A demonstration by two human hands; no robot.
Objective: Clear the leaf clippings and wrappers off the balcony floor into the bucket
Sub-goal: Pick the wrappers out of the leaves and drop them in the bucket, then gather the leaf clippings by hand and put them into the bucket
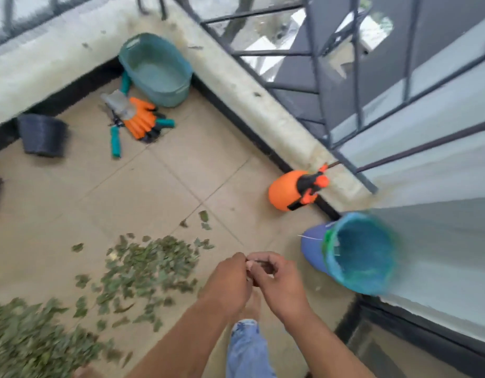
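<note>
Both hands meet at lower centre, above the tiled floor (132, 192). The left hand (229, 279) and the right hand (279, 282) are curled with fingertips touching, pinching a small thin item between them; the item is too small and blurred to identify.

The leaf clippings (143, 271) lie scattered on the floor to the left of the hands, with a denser heap at the lower left corner. A few loose leaves lie apart, nearer the centre of the floor.

The bucket (353, 255), blue with a teal rim, stands just right of the hands, near the grey wall. Its visible interior appears bare.

An orange sprayer (290, 190) lies on its side against the ledge, near the bucket. In the far corner stands a teal tub (156, 69). Beside the tub lie orange gloves (141, 120) and green-handled shears (115, 140), touching each other. A black pot (42, 135) stands at the left wall.
</note>
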